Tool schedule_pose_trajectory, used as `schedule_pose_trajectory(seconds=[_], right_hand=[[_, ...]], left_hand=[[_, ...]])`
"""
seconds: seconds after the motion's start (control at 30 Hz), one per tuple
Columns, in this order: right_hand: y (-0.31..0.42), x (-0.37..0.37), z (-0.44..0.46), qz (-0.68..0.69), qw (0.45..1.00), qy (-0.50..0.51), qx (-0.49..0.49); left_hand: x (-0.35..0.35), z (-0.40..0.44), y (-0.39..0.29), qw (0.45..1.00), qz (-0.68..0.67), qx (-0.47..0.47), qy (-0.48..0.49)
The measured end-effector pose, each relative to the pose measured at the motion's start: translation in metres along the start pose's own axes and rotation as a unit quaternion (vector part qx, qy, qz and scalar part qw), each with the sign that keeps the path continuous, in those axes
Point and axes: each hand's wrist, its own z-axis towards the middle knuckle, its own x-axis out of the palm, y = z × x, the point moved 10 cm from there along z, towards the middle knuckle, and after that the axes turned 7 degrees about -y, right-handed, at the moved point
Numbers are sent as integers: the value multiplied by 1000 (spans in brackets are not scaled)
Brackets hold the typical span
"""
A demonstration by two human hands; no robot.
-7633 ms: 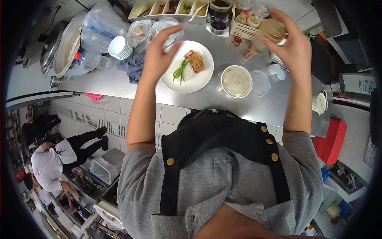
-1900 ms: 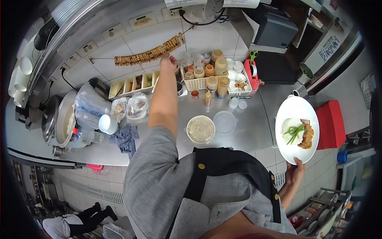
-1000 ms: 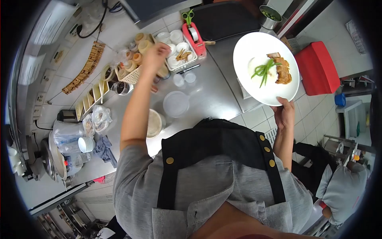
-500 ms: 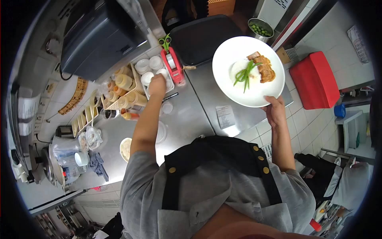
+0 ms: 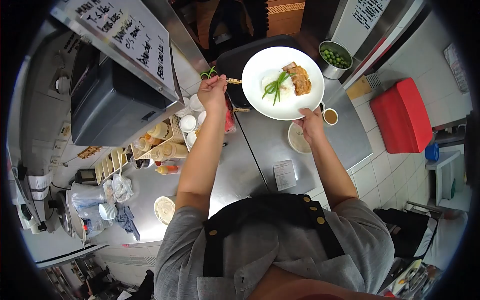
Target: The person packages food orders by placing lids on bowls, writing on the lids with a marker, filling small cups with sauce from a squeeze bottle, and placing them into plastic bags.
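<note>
White plate (image 5: pixel 258 96): right hand (image 5: pixel 312 124) grips it; we'd keep level!
Clip (image 5: pixel 233 81): left hand (image 5: pixel 213 91) pinches it, seemingly pairing both.

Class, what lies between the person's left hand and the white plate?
In the head view, a small wooden clothespin, pinched by the left hand, points toward the white plate; whether it touches the rim is unclear.

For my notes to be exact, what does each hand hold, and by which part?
Right hand: white plate, by its near rim. Left hand: wooden clothespin, by one end.
</note>
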Motion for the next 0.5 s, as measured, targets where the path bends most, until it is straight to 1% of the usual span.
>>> schedule_pose_trajectory(seconds=[0.03,0.07,0.1,0.13,0.17,0.2,0.27,0.33,0.37,0.4,0.43,0.47,0.5], right_hand=[[-5,7,5,6,1000,-1,5],[-9,12,11,13,1000,-2,11],[-13,18,19,16,1000,13,13],[-11,12,14,12,1000,2,19],[-13,18,22,2,1000,3,19],[-15,23,31,-8,1000,3,19],[-19,24,56,-12,1000,-13,23],[-33,34,90,-20,995,54,77],[-31,31,97,-20,995,44,84],[-34,33,114,-18,995,46,83],[-38,37,131,-21,995,50,86],[-44,39,146,-24,994,52,91],[-49,42,159,-35,992,55,110]], left_hand=[[2,4,7,1000,-11,21,-7],[5,8,16,1000,-10,22,-5],[7,11,26,1000,8,15,-4],[7,2,36,1000,28,-4,-2],[6,5,41,998,58,-3,-6],[9,0,36,998,59,-4,-7],[12,-10,36,990,134,-35,-14],[0,-6,46,990,140,-18,-21],[1,-13,46,981,191,0,25],[1,-15,48,968,238,35,69],[9,-24,46,915,350,135,148],[2,-27,52,915,352,134,147],[17,-43,56,825,467,232,220]])
